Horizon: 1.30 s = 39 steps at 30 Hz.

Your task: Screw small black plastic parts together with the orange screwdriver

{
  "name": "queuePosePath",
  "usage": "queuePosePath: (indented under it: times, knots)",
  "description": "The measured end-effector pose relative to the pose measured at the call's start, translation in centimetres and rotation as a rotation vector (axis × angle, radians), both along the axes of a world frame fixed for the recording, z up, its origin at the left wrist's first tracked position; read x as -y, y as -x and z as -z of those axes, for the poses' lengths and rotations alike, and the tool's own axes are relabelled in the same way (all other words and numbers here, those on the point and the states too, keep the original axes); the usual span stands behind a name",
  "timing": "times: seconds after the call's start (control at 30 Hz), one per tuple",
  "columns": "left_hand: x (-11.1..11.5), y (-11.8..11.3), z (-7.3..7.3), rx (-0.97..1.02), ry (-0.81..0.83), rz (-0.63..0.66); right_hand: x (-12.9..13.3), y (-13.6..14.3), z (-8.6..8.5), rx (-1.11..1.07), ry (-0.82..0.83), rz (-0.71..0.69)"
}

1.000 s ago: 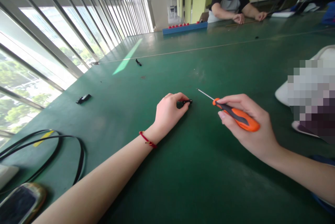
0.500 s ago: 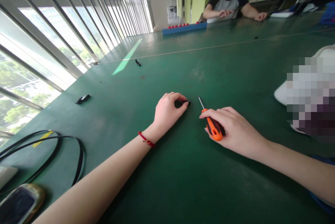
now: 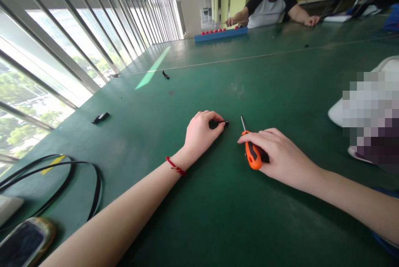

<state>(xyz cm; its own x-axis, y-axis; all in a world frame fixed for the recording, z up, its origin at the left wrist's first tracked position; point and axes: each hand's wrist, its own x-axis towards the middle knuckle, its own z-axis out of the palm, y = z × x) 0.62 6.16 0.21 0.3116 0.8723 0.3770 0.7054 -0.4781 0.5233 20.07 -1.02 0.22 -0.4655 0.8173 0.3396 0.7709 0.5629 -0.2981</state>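
Near the middle of the green table, my left hand (image 3: 202, 132) is closed on a small black part (image 3: 226, 123). Only the end of that part shows past my thumb and fingertips, so its kind is hidden. My right hand (image 3: 274, 148) grips a screwdriver (image 3: 253, 156) by its orange and black handle. The metal shaft points away from me, and its tip stands just right of the black part without touching it. Around my left wrist is a red cord bracelet (image 3: 176, 166).
Small black parts (image 3: 100, 118) lie to the left and farther back. A looped black cable (image 3: 98, 184) and a phone (image 3: 26, 242) are at lower left. Across the green table (image 3: 193, 217), a person (image 3: 269, 9) reaches toward a blue strip with red pieces (image 3: 221, 35). Railings line the left.
The screwdriver has turned slightly in my right hand, its tip shifting right, away from the black part. My left hand stays nearly still. The person opposite has stretched one hand toward the blue strip.
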Motion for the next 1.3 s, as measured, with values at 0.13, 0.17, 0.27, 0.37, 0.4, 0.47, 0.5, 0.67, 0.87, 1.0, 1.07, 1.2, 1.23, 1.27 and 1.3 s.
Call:
queuePosePath:
  times: [0.13,0.17,0.27,0.37,0.4,0.47,0.5,0.67,0.87,1.0,1.07,1.2,1.23,1.27,1.3]
  knots:
    - [0.0,0.0,0.0,0.003,0.001,0.002,0.0,0.0,-0.1,0.007,0.0,0.0]
    - [0.0,0.0,0.0,0.003,0.003,0.001,0.0,0.0,-0.1,0.01,0.001,0.001]
    - [0.1,-0.1,-0.1,0.002,0.009,-0.004,0.0,0.0,-0.1,0.011,0.004,-0.003]
    - [0.1,-0.1,-0.1,0.007,0.014,-0.006,0.0,0.0,-0.1,0.008,0.006,-0.003]
    - [0.1,-0.1,-0.1,0.009,0.014,-0.005,0.0,0.0,-0.1,0.008,0.007,-0.002]
    - [0.0,-0.1,0.0,0.013,0.012,-0.004,-0.1,0.0,-0.1,0.008,0.011,-0.002]
    - [0.0,-0.1,0.0,0.015,0.012,-0.003,-0.1,0.0,-0.1,0.008,0.012,-0.003]
    - [-0.2,0.0,0.1,0.027,0.012,-0.01,-0.1,0.0,-0.1,0.007,0.015,-0.008]
    - [-0.5,0.1,0.4,0.053,-0.012,-0.038,0.4,0.0,-0.2,-0.074,0.094,0.057]
    - [-0.3,0.1,0.2,0.055,-0.044,-0.042,0.6,0.0,-0.4,-0.231,0.156,0.137]
    - [-0.1,0.1,0.1,0.038,-0.089,-0.038,0.5,0.0,-0.5,-0.271,0.168,0.134]
    - [0.3,0.0,-0.1,-0.027,-0.174,0.016,0.2,0.0,-0.6,-0.342,0.177,0.133]
    - [0.4,0.0,-0.2,-0.039,-0.186,0.026,0.1,0.0,-0.6,-0.355,0.179,0.138]
    - [0.6,0.0,-0.3,-0.045,-0.195,0.034,0.1,-0.1,-0.6,-0.365,0.181,0.144]
    - [0.9,0.0,-0.4,-0.039,-0.201,0.045,0.0,-0.1,-0.5,-0.373,0.176,0.15]
